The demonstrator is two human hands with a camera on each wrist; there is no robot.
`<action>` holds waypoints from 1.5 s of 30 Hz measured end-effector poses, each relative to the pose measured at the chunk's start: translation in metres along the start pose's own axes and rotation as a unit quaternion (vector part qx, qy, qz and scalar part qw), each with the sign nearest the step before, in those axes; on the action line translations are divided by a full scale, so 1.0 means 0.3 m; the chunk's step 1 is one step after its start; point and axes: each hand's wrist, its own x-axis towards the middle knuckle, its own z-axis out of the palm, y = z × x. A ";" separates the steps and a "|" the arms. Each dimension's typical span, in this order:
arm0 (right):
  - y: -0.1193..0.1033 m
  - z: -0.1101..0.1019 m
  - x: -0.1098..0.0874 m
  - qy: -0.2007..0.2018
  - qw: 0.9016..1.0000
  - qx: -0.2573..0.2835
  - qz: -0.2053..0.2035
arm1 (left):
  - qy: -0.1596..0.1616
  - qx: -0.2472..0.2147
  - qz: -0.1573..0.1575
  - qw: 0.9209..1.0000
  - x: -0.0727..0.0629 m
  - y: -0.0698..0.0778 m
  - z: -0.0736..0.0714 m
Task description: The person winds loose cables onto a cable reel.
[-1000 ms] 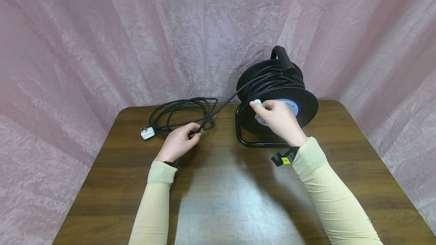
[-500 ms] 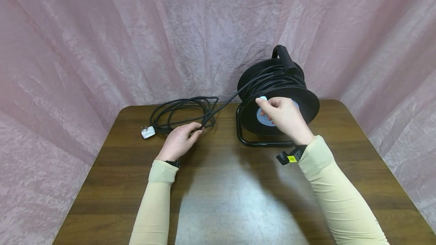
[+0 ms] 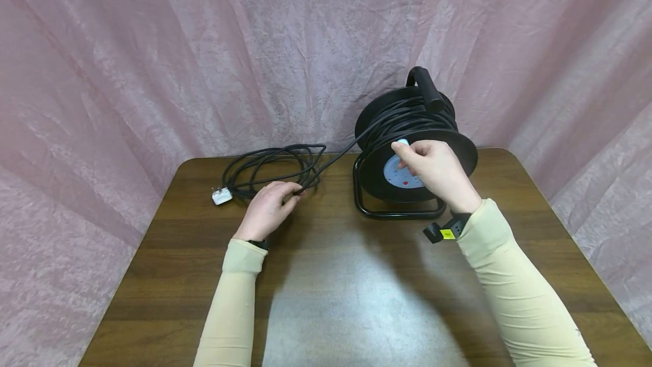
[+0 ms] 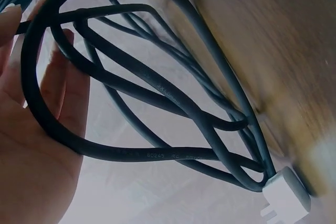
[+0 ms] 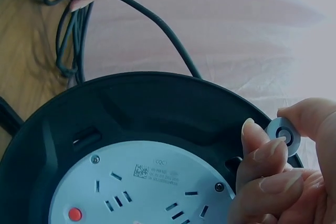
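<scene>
A black cable reel stands upright at the table's back right, wound with black cable. My right hand pinches the small light-coloured crank knob on its front disc between thumb and fingers. From the reel, a strand of cable runs down left to my left hand, whose thumb and fingertips pinch it. Loose loops of cable lie beyond that hand, ending in a white plug with its pins showing. The reel's pale socket panel carries a red button; my hand partly covers it in the head view.
The reel has a carrying handle on top and a black tubular foot beneath. A pink curtain hangs right behind the wooden table. A black wrist camera sits below my right hand.
My right hand has moved right and slightly up across the front of the reel, still pinching the knob. My left hand has stayed almost in place on the cable.
</scene>
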 end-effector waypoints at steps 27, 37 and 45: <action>0.030 -0.090 -0.018 0.002 1.000 0.019 0.006 | 0.090 0.042 0.063 0.993 -0.016 0.070 -0.056; 0.026 -0.083 -0.011 -0.007 1.000 0.013 0.001 | -0.019 0.063 0.069 0.995 -0.023 0.063 0.000; 0.027 -0.084 -0.008 0.000 1.000 0.011 0.005 | -0.091 0.076 0.129 0.985 0.003 0.026 -0.005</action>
